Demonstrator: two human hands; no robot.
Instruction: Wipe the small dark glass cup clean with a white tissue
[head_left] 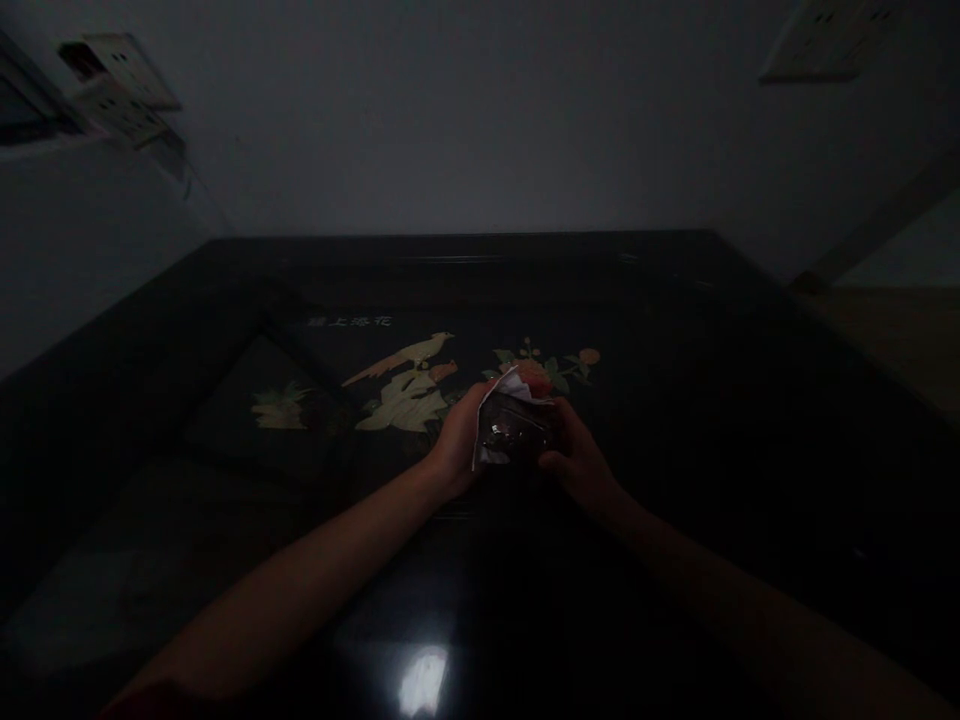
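Between my hands, above the dark table, is a dark, glossy rounded object; the dim light hides its exact kind. A thin white sheet, paper or cloth, lies around its far and left sides with a pointed corner sticking up. My left hand is closed around the sheet and the object's left side, fingers mostly hidden behind. On the right side, my right hand grips the object with curled fingers, its thumb at the near side.
The glossy black table carries a bird-and-flower picture with written characters. A pale wall rises behind it. Power sockets sit on the wall at upper right and upper left. Light reflects near the table's front.
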